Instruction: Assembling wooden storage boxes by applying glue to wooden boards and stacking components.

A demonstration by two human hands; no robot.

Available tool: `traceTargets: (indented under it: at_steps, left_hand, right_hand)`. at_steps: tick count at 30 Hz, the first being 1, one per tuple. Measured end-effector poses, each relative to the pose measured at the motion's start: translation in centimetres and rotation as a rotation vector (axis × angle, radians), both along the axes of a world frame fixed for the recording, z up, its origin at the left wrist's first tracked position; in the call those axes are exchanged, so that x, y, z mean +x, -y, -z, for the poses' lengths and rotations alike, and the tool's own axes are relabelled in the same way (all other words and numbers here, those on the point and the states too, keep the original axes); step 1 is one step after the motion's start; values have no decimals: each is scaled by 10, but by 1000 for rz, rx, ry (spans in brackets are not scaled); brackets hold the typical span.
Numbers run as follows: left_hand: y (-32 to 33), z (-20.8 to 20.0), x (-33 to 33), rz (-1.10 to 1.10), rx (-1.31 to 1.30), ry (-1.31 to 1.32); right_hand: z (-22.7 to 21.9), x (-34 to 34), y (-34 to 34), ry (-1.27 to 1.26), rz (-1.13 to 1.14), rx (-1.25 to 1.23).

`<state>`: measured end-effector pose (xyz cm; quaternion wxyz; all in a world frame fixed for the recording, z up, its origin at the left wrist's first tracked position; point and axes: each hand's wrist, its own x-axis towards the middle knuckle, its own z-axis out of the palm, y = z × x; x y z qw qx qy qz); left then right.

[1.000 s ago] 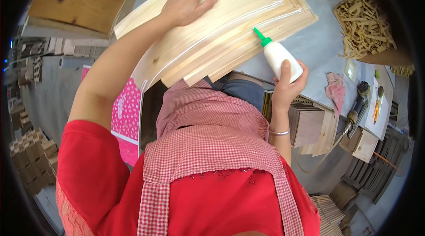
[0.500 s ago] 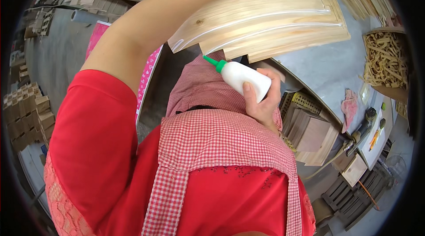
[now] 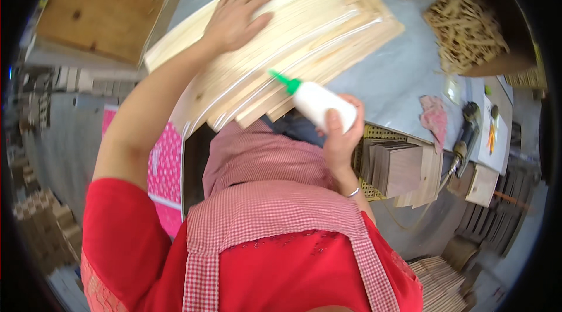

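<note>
My left hand lies flat, fingers spread, on the top of several pale wooden boards. The boards overlap like steps, and white lines of glue run along their near edges. In my right hand is a white squeeze bottle of glue with a green nozzle. It is tilted, its tip pointing up and left over the near edges of the boards. Whether the tip touches the wood I cannot tell.
The boards rest on a grey-blue table. To the right are a box of wood strips, a pink cloth and a heat-gun-like tool. Small wood panels stand below the table edge; a large wooden box is at far left.
The view has swung, so the boards and table appear shifted left. My left hand is further left on the boards, with more of it showing. My right hand still holds the glue bottle.
</note>
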<state>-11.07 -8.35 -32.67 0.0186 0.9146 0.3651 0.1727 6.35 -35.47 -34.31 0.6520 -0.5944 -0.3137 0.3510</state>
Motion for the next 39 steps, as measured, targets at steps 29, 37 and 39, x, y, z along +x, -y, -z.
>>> traceTargets:
  at_steps: [29, 37, 39]
  left_hand:
    - [-3, -3, 9, 30, 33, -18]
    - [14, -27, 13, 52, -114, 42]
    - [16, -30, 12, 36, -154, 15]
  right_hand:
    - [8, 100, -12, 219, 335, -91]
    - [11, 8, 37, 411, -34, -2]
    - [11, -10, 47, 328, -159, -7]
